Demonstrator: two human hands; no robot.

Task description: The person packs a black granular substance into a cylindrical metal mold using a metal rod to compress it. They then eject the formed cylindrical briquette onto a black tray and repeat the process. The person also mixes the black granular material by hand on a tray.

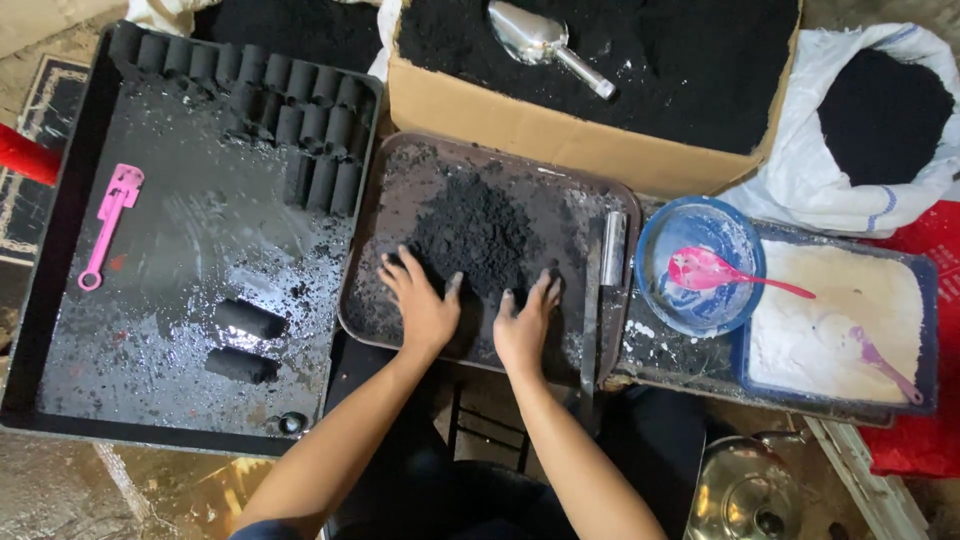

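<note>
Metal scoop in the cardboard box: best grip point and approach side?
Take the metal scoop by its round handle, which angles toward the lower right and lies exposed on the black powder. Come from above on the right; the bowl end is wide and offers no narrow part to close on.

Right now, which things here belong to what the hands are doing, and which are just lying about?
In use:
left hand
right hand
black powder heap
brown tray

Lying about:
pink tool
black cylinders
metal scoop
blue bowl
white powder tub
</note>
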